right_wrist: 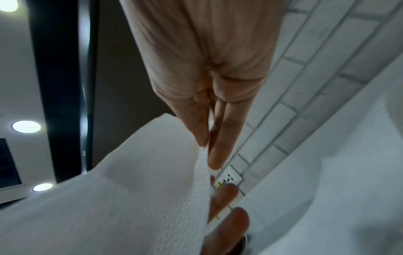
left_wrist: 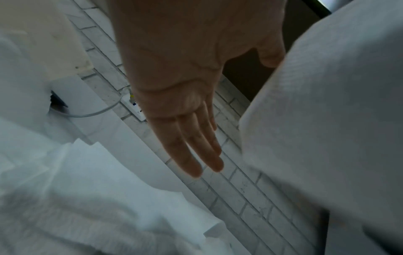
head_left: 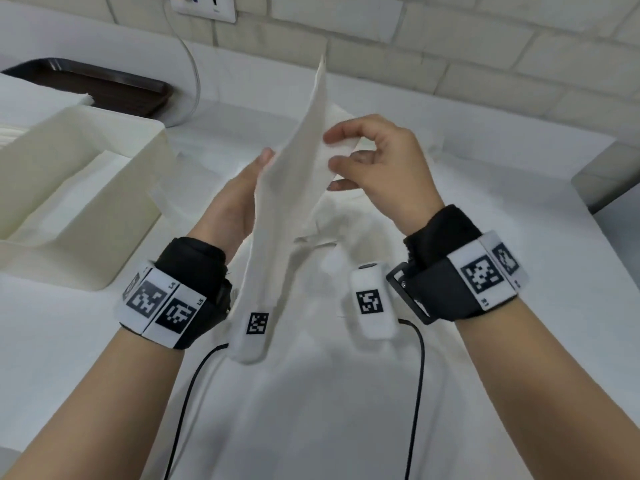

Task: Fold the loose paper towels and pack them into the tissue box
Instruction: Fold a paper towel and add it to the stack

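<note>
A white paper towel [head_left: 298, 174] is held upright above the table between both hands. My right hand [head_left: 334, 150] pinches its right edge between thumb and fingers, which the right wrist view shows close up on the hand [right_wrist: 207, 148] and the towel [right_wrist: 130, 198]. My left hand [head_left: 256, 171] lies flat along the towel's left side with straight fingers [left_wrist: 191, 138], and the sheet [left_wrist: 327, 120] hangs beside the thumb. The cream tissue box [head_left: 145, 188] stands open at the left, with folded towels inside. Loose towels [head_left: 363, 237] lie crumpled under my hands.
A dark brown tray [head_left: 104, 84] sits at the back left behind the box. A wall socket [head_left: 204, 5] with a grey cable hangs on the white brick wall. The table's right edge [head_left: 588, 216] runs close to my right wrist.
</note>
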A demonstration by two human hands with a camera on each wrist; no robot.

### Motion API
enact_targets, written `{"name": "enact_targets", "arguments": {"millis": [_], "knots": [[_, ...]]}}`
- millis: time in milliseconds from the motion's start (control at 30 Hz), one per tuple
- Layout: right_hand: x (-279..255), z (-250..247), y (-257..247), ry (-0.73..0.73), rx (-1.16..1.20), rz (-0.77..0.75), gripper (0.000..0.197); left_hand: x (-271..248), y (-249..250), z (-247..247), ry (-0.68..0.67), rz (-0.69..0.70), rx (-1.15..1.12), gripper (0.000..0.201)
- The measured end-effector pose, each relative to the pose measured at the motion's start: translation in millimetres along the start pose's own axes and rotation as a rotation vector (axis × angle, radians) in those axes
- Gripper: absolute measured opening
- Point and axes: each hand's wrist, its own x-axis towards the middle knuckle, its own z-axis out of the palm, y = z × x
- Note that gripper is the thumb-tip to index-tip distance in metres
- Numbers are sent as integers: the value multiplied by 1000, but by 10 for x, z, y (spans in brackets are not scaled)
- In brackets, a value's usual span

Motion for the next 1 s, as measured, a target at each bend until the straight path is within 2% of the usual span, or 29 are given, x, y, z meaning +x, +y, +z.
{"name": "enact_targets", "arguments": {"millis": [33, 100, 200, 300, 400, 500, 567, 633, 667, 733, 800, 867, 1000], "knots": [[26, 38, 46, -10, 18, 58, 25, 3, -31, -50, 5, -28, -50, 48], [63, 113, 163, -41, -2, 154, 25, 20, -57, -99, 3, -87, -54, 44], [76, 210, 315, -146, -107, 246, 35, 4, -72, -200, -26, -180, 97, 44], [58, 288, 390, -323, -371, 209, 42, -6, -124, -286, -29, -279, 145, 42], [45, 326, 417, -418, -407, 151, 39, -8, -170, -354, 116, -335, 251, 18], [76, 353, 464, -366, -366, 115, 45, 19, -256, -501, 304, -323, 305, 11], [101, 360, 539, -375, -466, 98, 59, 19, -281, -578, 413, -291, 282, 9], [115, 383, 629, -495, -680, 123, 74, 17, -279, -620, 480, -245, 214, 12], [126, 399, 667, -571, -804, 136, 75, 14, -268, -631, 513, -213, 189, 13], [157, 455, 720, -685, -1019, 117, 68, 10, -249, -673, 583, -155, 159, 14], [175, 539, 720, -718, -1143, 56, 58, 8, -228, -713, 607, -140, 132, 10], [174, 647, 692, -691, -1202, -36, 47, 14, -213, -738, 612, -120, 122, 4], [153, 831, 644, -624, -1240, -120, 36, -3, -188, -731, 588, -85, 144, 14]]}}
